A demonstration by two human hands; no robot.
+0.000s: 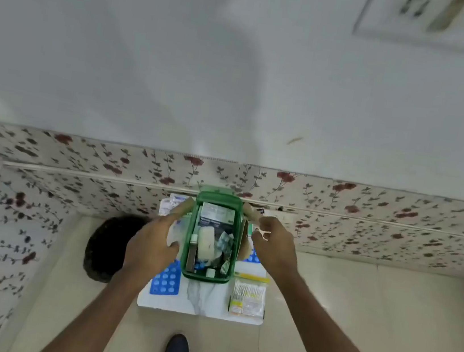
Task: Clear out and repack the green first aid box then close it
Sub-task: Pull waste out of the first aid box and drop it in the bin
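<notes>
Box position: the open green plastic first aid box [208,275] stands at the middle of the small white marble-patterned tabletop [201,302], its lid [220,196] swung back toward 12 o'clock, which leaves the interior clear for access from above.
Left hand: the left hand [153,242], at 9 o'clock of the box, is closed on a thin clear packet [173,231] beside the box wall; judged to be an item in transfer.
Right hand: the right hand [271,247], at 3 o'clock of the box, pinches a small white piece [263,234] between fingertips; its identity cannot be told through the blur.
Box contents: a white printed carton [217,215] at the far end, a white bandage roll [206,242], a dark slim bottle [191,255] along the left wall, a foil blister strip [224,242].
Outside the box: a blue tablet blister sheet [166,281] at 7 o'clock, a clear zip bag of cotton swabs [248,296] at 4 o'clock.
Assessment: the box is well filled, so repacking appears under way; closing is not yet done.
</notes>
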